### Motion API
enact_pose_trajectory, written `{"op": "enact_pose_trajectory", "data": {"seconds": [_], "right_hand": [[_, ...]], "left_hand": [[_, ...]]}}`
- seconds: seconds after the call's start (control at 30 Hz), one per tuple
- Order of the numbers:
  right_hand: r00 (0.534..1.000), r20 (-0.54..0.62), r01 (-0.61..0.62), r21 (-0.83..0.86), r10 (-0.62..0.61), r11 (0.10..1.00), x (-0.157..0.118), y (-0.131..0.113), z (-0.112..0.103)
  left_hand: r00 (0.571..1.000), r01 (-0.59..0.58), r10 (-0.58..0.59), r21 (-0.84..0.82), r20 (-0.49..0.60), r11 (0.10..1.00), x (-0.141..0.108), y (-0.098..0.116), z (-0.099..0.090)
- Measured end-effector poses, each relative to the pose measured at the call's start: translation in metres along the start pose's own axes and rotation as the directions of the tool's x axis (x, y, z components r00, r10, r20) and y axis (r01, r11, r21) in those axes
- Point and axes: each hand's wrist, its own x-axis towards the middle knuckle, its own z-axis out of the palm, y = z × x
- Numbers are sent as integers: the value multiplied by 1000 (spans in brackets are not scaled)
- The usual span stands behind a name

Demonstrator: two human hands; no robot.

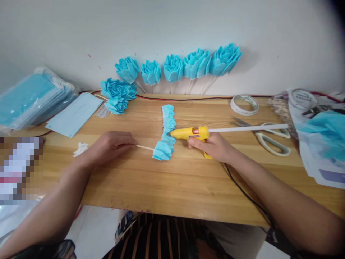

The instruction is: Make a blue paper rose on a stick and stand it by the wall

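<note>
Pinching a thin stick (pixel 146 147) in the nearly closed left hand (pixel 114 145), with a blue bundle (pixel 162 151) on its tip, at the near end of a ruffled blue strip (pixel 169 118) on the bench (pixel 167 187). Gripping a yellow glue gun (pixel 192 132) in the curled right hand (pixel 211 145), nozzle at the strip's edge, left of the scissors (pixel 272 144).

Flowers (pixel 173 68), upright in a row against the wall (pixel 161 25), behind the table (pixel 134 180). On the table: left, mask pack (pixel 32 97), with sheets (pixel 75 111) to its right; centre, ruffled strip (pixel 168 122), before the flowers; right, tape (pixel 244 105), behind the scissors (pixel 272 144); far right, plastic bag (pixel 307 144).
</note>
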Motion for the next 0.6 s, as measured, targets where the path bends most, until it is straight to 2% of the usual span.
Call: {"op": "enact_pose_trajectory", "data": {"seconds": [0.2,0.3,0.6], "right_hand": [[1000,-2,-21,-35,21,999,0,1,-1],[1000,-2,-27,-56,27,998,0,1,-1],[1000,6,7,-29,-7,1000,1,1,0]], "left_hand": [[995,72,-69,39,-73,997,1,5,1],[992,110,-106,47,-69,993,0,5,0],[998,43,-43,-11,-45,999,-2,0,0]]}}
